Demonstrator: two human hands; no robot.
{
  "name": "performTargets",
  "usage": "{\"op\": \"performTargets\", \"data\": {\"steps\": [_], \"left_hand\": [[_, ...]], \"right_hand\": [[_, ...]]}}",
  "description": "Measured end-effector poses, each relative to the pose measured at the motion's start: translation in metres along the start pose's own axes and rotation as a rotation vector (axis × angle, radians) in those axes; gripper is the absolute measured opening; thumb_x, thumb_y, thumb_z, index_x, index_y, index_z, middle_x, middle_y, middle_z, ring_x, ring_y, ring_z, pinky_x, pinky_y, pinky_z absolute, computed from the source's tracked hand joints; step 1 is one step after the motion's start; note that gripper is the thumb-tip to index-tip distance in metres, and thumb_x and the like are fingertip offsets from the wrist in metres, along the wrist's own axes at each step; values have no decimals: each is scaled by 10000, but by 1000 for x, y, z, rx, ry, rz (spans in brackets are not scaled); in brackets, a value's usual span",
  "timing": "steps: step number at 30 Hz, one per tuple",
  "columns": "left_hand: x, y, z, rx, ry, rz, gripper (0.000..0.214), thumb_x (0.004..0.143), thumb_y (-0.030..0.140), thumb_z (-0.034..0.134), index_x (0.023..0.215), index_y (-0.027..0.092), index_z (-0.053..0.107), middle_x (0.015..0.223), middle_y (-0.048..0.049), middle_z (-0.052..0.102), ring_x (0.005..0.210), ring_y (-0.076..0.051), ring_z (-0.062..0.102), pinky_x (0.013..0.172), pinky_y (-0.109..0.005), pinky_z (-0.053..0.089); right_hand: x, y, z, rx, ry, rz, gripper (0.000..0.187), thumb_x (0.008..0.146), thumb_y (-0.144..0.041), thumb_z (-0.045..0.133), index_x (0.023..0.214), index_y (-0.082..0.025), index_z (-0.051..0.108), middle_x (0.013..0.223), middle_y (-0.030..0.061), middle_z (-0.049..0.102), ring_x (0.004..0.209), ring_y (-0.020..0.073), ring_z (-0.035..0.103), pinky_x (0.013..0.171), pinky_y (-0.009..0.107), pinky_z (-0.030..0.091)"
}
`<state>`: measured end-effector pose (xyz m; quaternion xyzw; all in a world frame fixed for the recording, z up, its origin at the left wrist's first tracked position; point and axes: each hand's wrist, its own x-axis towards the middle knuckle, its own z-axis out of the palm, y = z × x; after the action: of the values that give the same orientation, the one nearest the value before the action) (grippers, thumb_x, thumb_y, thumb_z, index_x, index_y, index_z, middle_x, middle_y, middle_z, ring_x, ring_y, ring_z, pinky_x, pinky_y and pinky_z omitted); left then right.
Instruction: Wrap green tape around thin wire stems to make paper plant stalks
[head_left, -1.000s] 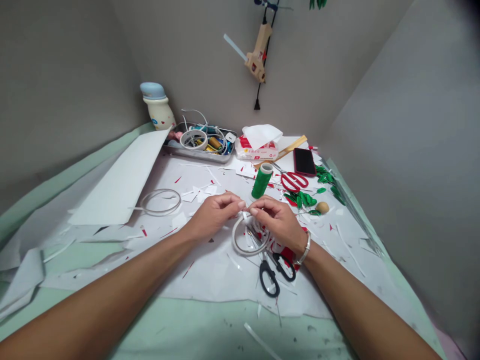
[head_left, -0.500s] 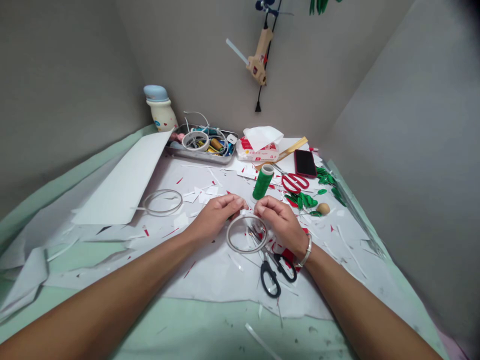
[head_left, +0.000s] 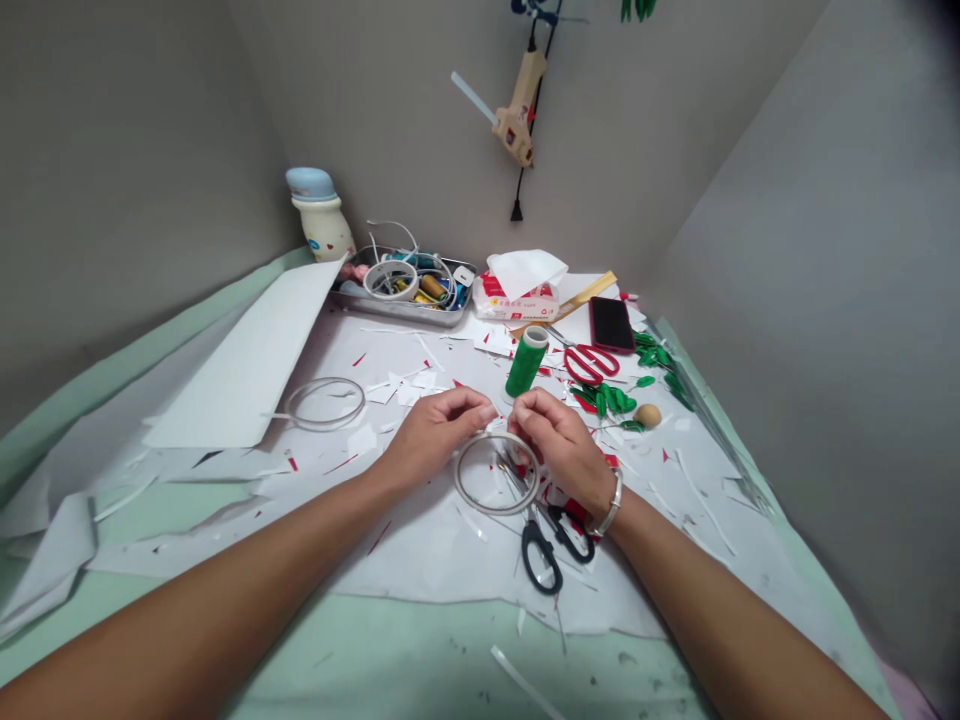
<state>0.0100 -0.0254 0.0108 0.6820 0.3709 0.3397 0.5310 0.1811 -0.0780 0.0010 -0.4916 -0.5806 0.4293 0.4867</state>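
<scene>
A ring of clear or white plastic strip (head_left: 496, 474) stands between my hands, above a litter of paper scraps. My left hand (head_left: 439, 435) has its fingers pinched at the ring's upper left edge. My right hand (head_left: 559, 450) grips its upper right side. Below the ring, black-handled scissors (head_left: 543, 548) lie on the paper, their blades partly hidden under the ring and my right hand. A second similar ring (head_left: 326, 403) lies to the left. A green thread spool (head_left: 526, 363) stands just beyond my hands.
Red-handled scissors (head_left: 592, 365), a phone (head_left: 611, 325), green paper leaves (head_left: 606, 400) and a wooden bead (head_left: 648, 416) lie to the far right. Behind them are a tissue pack (head_left: 516, 298) and a metal tray of tape and wires (head_left: 401, 290). A glue gun (head_left: 519, 110) hangs on the wall.
My hands have drawn slightly apart at the top of the ring. The ring now looks rounder and wider than a second ago.
</scene>
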Motion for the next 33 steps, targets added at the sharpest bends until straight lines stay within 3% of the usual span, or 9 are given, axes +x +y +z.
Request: {"op": "performTargets", "data": {"steps": [6, 12, 33], "left_hand": [[-1, 0, -1, 114, 47, 36, 272, 808, 432, 560, 818, 182, 667, 805, -12, 654, 774, -156, 551, 736, -267, 409], [-2, 0, -1, 182, 74, 29, 261, 821, 411, 526, 798, 187, 657, 803, -14, 645, 775, -169, 561, 747, -280, 410], [1, -6, 0, 588, 121, 289, 232, 860, 361, 515, 799, 231, 696, 801, -9, 690, 843, -193, 569, 895, -360, 337]], "right_hand": [[1, 0, 1, -146, 83, -72, 182, 904, -333, 441, 794, -207, 510, 671, -37, 525, 596, 108, 466, 588, 228, 396], [1, 1, 1, -184, 76, -63, 170, 899, -330, 445, 797, -213, 514, 656, -45, 530, 580, 112, 466, 572, 232, 386], [-2, -1, 0, -263, 14, -105, 185, 908, -256, 390, 744, -210, 463, 689, -37, 549, 631, 118, 502, 644, 243, 387]]}}
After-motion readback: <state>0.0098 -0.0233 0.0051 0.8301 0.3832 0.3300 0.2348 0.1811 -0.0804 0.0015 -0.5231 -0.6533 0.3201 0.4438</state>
